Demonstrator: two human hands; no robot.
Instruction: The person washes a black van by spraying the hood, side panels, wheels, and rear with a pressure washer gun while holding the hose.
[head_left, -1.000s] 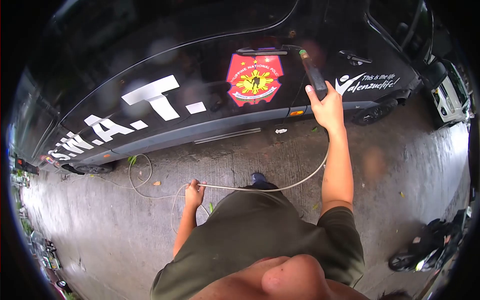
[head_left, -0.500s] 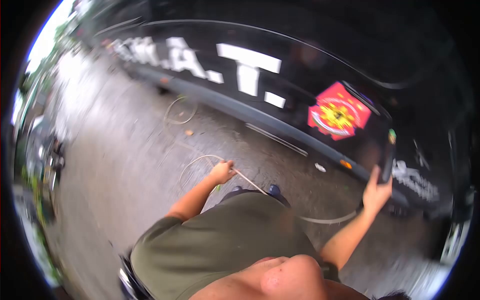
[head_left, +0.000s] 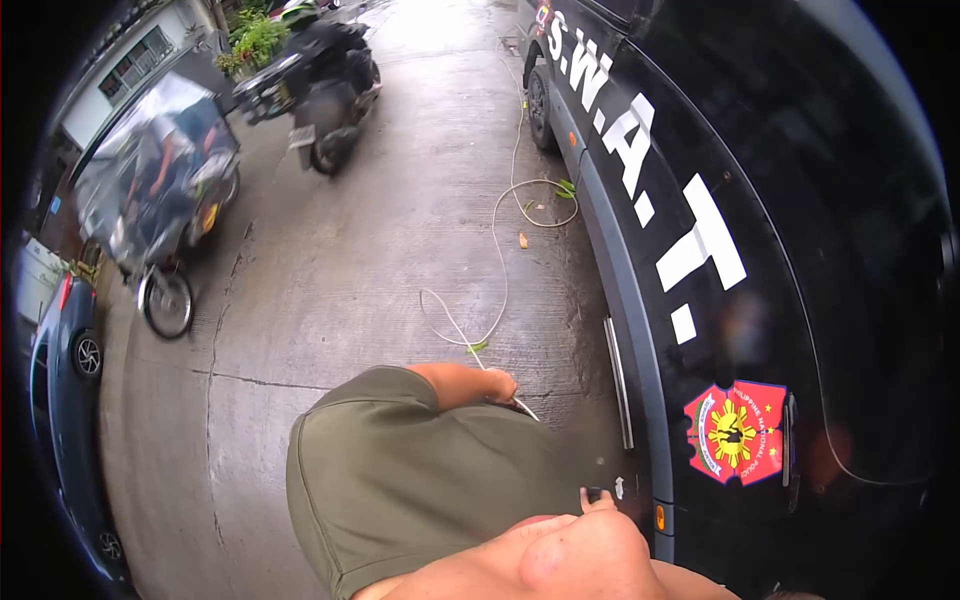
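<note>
My left hand point(head_left: 501, 386), low in front of my torso, is closed round a thin pale hose point(head_left: 502, 290). The hose trails ahead over the wet concrete in loose loops, beside the black van. My right hand point(head_left: 597, 500) shows only in part, below the van's side and close to my chin. Its fingers are bent around a small dark object point(head_left: 595, 493), most of which is hidden. The black van point(head_left: 640, 260) on my right carries white S.W.A.T. letters and a red and yellow emblem point(head_left: 735, 433).
A motorcycle with a covered sidecar point(head_left: 160, 180) and a dark motorbike point(head_left: 330, 100) are on the left. A dark blue car point(head_left: 65, 400) stands at the far left. Wet pavement point(head_left: 330, 290) runs ahead, with a few leaves point(head_left: 567, 188) by the hose.
My view has swung left along the van, bringing the road and vehicles into sight. My left hand still grips the hose. My right hand has gone from beside the van's rear to near my chin.
</note>
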